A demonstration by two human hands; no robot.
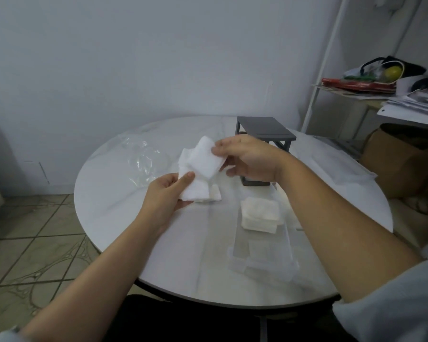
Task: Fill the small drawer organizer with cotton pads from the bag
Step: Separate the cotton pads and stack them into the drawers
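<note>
Head camera looks down on the round white table (124,218). My left hand (167,196) grips the lower end of a bunch of white cotton pads (199,166), and its thumb lies on top of them. My right hand (251,160) pinches the upper end of the same bunch between thumb and fingers. The bunch is held above the table, near its centre. One more pad (216,193) lies flat on the table just below the bunch and is partly hidden by it.

At about 5 o'clock from the centre lies the clear plastic drawer (265,257), with its long side pointing toward me. A stack of pads (260,213) sits in its far end. The grey organizer frame (267,130) stands at 1 o'clock, behind my right hand, which covers part of it. I cannot tell if drawer and frame touch. A crumpled clear bag (146,159) lies at 10 o'clock.

Beyond the table, at 2 o'clock, a white shelf (356,93) carries papers and bags. A brown cardboard box (400,164) stands at 3 o'clock.
</note>
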